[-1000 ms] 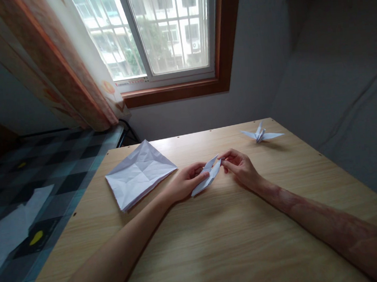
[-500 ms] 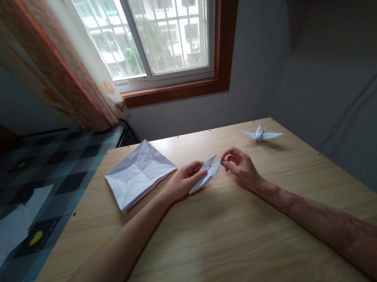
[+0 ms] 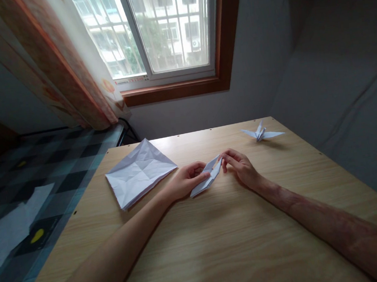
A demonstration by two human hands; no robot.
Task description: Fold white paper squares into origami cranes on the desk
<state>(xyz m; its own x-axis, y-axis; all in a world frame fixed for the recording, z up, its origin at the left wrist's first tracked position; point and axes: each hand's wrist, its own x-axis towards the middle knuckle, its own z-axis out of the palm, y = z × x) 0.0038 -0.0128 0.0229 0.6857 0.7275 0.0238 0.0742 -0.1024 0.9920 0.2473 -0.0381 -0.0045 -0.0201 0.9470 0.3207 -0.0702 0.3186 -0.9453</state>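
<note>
A small folded piece of white paper [image 3: 206, 183] with long pointed flaps is held just above the table, between my two hands. My left hand [image 3: 189, 177] grips its left side, thumb on top and fingers curled behind. At its upper right tip, the thumb and fingers of my right hand [image 3: 238, 165] are closed in a pinch. Left of my hands lies a stack of creased white paper sheets [image 3: 141, 170]. Farther back on the right stands a finished white paper crane [image 3: 261, 133] with spread wings.
The light wooden table [image 3: 199, 247] reaches back towards the wall below a barred window [image 3: 170, 30]. On the left, a checked bed [image 3: 61, 150] carries torn white paper [image 3: 18, 224]. An orange-patterned curtain [image 3: 69, 68] hangs beside the window.
The two pointed flaps of the folded paper have come closer together at the right tip. My right hand has shifted slightly, its fingers nearer the flaps.
</note>
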